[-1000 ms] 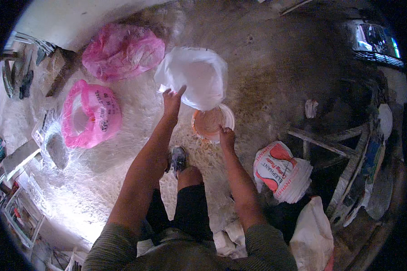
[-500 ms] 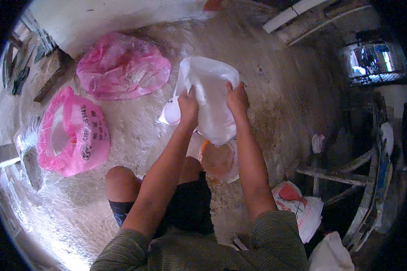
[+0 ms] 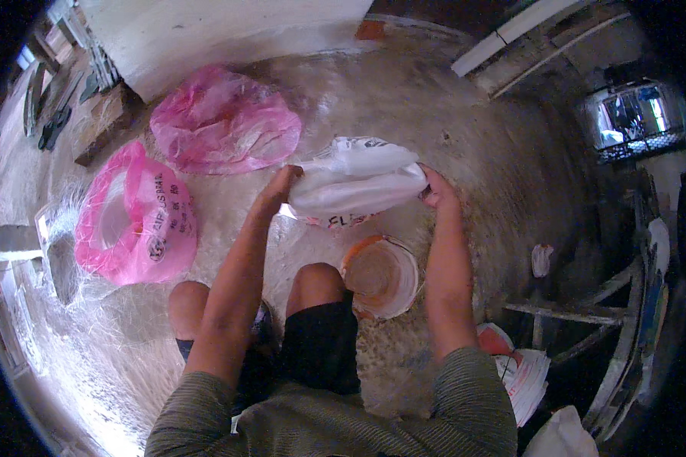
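Note:
A white plastic sack is stretched sideways between my two hands, its mouth pulled into a long narrow slit. My left hand is closed on the sack's left corner. At the opposite corner, my right hand grips the edge with its fingers partly hidden by the plastic. Dark and red print shows on the sack's near side. Just nearer than the sack, a round white bucket with an orange-stained rim stands on the floor, holding something brownish.
A pink sack stands with its mouth rolled open at the left, and a crumpled pink plastic sheet lies beyond it. Loose pale strands lie on the floor. A wooden frame and a white printed sack are at the right.
My hands have moved apart, pulling the sack from a raised, upright shape into a wide, flattened one. The bucket now shows more fully.

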Demonstrator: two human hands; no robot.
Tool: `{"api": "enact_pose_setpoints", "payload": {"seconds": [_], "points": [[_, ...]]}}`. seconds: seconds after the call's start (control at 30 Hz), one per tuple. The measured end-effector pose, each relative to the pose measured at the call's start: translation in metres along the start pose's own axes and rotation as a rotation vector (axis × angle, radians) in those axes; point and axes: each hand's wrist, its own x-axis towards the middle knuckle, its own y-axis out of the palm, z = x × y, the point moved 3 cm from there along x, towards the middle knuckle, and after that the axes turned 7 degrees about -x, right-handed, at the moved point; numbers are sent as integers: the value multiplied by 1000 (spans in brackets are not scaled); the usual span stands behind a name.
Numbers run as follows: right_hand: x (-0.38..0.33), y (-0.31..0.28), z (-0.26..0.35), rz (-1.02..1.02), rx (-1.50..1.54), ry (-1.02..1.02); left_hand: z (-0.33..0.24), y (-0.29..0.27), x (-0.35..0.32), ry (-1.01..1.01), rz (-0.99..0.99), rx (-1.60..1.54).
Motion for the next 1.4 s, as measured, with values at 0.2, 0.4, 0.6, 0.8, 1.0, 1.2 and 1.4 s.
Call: {"api": "enact_pose_setpoints", "payload": {"seconds": [0.2,0.4,0.6,0.8,1.0,1.2,1.4], "points": [[-103,73,-18,-540,142,-105,-73,54,-13,698,-329,1103],[-45,143,-41,-966,-114,-251,-26,95,34,275,-166,920],[-2,57,-105,-63,464,-158,4,40,91,-236,477,-820],[-89,37,-117,-96,330,117,30,1,47,-3,263,-740],[-87,66,-10,-827,-949,-744,73,58,-36,-21,-203,-436],[-39,183,2,-356,-1577,-505,72,84,2,110,-132,-1296],[52,54,16,197,-5,-25,81,8,-7,-206,201,-1216]]}}
